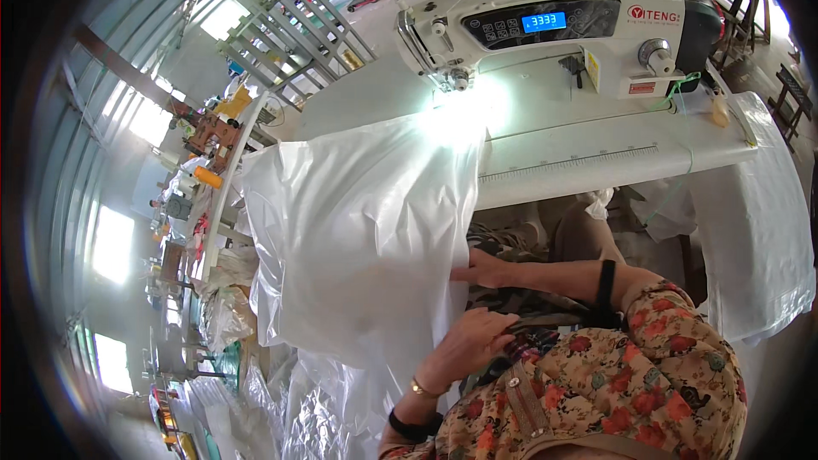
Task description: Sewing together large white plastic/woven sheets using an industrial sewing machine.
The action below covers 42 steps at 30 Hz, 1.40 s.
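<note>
Sheet (358, 238), white and glossy, hangs from under the needle of my sewing machine (545, 30) over the front edge of the bench (596, 162) and down past my lap, where more of it bunches on the floor at lower left. My right hand (487, 271) lies against its right edge, fingers bent onto the fabric in what looks like a light pinch. My left hand (469, 342) sits just below, curled over the same edge, though I cannot tell how firmly it grips. Both hands are near each other and well apart from the needle, where the lamp glares on the top of the sheet.

I judge the step in hand to be gathering and lining up this edge for feeding. To do it well, I should keep the 2 hands on the same edge, draw it straight without twisting, and let the hanging weight slide freely so it does not drag the seam off line. The slick material could slip from a loose hold, so a firmer pinch with the right hand while the left smooths below seems wise. A second white sheet (758, 230) drapes off the bench's right end.
</note>
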Each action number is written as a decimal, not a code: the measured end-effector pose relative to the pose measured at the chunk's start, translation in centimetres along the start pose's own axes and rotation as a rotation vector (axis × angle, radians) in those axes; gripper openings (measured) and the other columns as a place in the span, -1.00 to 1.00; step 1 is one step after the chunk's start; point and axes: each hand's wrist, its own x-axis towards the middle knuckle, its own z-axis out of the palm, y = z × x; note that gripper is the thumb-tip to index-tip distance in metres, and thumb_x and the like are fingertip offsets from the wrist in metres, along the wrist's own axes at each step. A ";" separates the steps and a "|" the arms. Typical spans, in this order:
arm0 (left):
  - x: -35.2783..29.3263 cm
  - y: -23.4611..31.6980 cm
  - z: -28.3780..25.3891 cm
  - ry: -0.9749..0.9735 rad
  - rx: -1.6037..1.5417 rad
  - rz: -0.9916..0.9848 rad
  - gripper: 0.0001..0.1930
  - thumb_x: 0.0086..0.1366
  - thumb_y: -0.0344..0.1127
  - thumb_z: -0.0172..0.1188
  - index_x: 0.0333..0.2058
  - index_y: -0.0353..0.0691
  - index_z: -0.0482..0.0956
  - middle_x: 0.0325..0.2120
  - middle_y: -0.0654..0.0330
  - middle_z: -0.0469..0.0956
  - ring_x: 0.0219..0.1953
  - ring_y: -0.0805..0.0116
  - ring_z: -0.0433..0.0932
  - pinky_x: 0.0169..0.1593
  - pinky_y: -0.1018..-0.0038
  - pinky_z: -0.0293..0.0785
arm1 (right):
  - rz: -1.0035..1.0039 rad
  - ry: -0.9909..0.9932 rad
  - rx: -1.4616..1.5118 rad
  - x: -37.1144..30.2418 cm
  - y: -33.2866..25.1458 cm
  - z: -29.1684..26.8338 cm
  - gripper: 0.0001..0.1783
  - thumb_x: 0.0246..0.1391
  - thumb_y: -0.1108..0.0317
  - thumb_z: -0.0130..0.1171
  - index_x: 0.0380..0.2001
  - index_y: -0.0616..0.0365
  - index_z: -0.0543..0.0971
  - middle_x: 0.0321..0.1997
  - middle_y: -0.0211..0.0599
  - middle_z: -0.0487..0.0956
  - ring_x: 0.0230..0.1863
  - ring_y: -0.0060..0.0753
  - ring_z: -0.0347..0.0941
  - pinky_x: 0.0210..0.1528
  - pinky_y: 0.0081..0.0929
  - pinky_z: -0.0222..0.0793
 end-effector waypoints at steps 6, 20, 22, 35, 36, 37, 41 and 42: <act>-4.4 -6.0 6.8 0.102 -0.171 -0.183 -0.48 0.25 -0.37 0.16 0.19 -0.24 0.30 0.09 -0.11 0.40 0.15 -0.06 0.37 0.20 0.24 0.31 | 0.025 0.009 0.372 2.9 -10.4 7.9 -0.62 0.18 0.22 0.11 -0.06 0.28 0.47 -0.14 -0.32 0.53 -0.14 -0.56 0.43 -0.12 -0.49 0.41; -30.0 -11.8 10.2 1.221 -0.181 -0.843 -0.39 0.24 -0.07 0.26 0.12 -0.35 0.34 0.07 -0.06 0.39 0.05 0.04 0.43 0.08 0.30 0.40 | -0.328 -0.324 -0.248 5.6 -6.2 3.9 -0.53 0.05 0.16 0.21 -0.04 0.22 0.50 -0.16 -0.08 0.56 -0.16 -0.23 0.49 -0.10 -0.32 0.41; -32.6 -10.5 7.3 1.262 -0.102 -0.826 -0.39 0.24 -0.05 0.26 0.11 -0.35 0.35 0.05 -0.06 0.40 0.03 0.03 0.43 0.07 0.30 0.41 | -0.028 -0.313 -0.320 4.8 -4.1 1.5 -0.42 0.01 0.09 0.25 0.04 0.20 0.47 -0.04 -0.04 0.51 -0.03 -0.12 0.46 0.02 -0.27 0.39; -39.5 -3.3 -19.9 1.534 0.454 -0.505 -0.39 0.22 0.05 0.25 0.03 -0.36 0.43 -0.03 -0.05 0.47 -0.06 0.02 0.49 -0.01 0.29 0.45 | 0.338 0.708 -0.640 10.3 0.4 3.2 -0.21 -0.02 -0.05 0.26 0.19 0.16 0.30 0.19 -0.05 0.31 0.28 -0.04 0.13 0.27 -0.04 0.03; -40.0 -2.6 -21.6 1.560 0.497 -0.477 -0.39 0.22 0.05 0.25 0.03 -0.36 0.44 -0.04 -0.05 0.48 -0.07 0.02 0.49 -0.02 0.28 0.46 | 0.333 0.706 -0.636 10.5 0.5 3.2 -0.21 -0.02 -0.05 0.26 0.19 0.16 0.30 0.19 -0.05 0.31 0.28 -0.04 0.13 0.27 -0.04 0.03; -40.3 -1.9 -23.2 1.585 0.539 -0.449 -0.39 0.22 0.06 0.25 0.02 -0.36 0.45 -0.04 -0.05 0.48 -0.08 0.02 0.50 -0.02 0.28 0.46 | 0.272 0.614 -0.878 10.5 0.6 3.0 -0.28 0.02 -0.01 0.22 0.18 0.14 0.32 0.16 -0.07 0.34 0.28 -0.05 0.13 0.25 -0.03 0.03; -39.3 -0.6 -29.8 1.663 0.664 -0.303 -0.39 0.21 0.09 0.25 0.00 -0.36 0.47 -0.07 -0.05 0.50 -0.11 0.02 0.51 -0.04 0.28 0.48 | 0.049 0.621 -1.138 11.6 3.1 0.3 -0.53 0.07 0.13 0.13 0.03 0.09 0.50 0.16 -0.13 0.36 0.31 -0.11 0.09 0.23 0.02 -0.01; -39.9 -0.1 -31.2 1.690 0.708 -0.279 -0.39 0.21 0.10 0.25 -0.01 -0.36 0.48 -0.07 -0.05 0.51 -0.11 0.02 0.52 -0.05 0.28 0.48 | 0.042 0.615 -1.137 11.1 2.7 1.0 -0.53 0.07 0.13 0.13 0.03 0.09 0.50 0.16 -0.13 0.36 0.31 -0.11 0.09 0.23 0.02 -0.01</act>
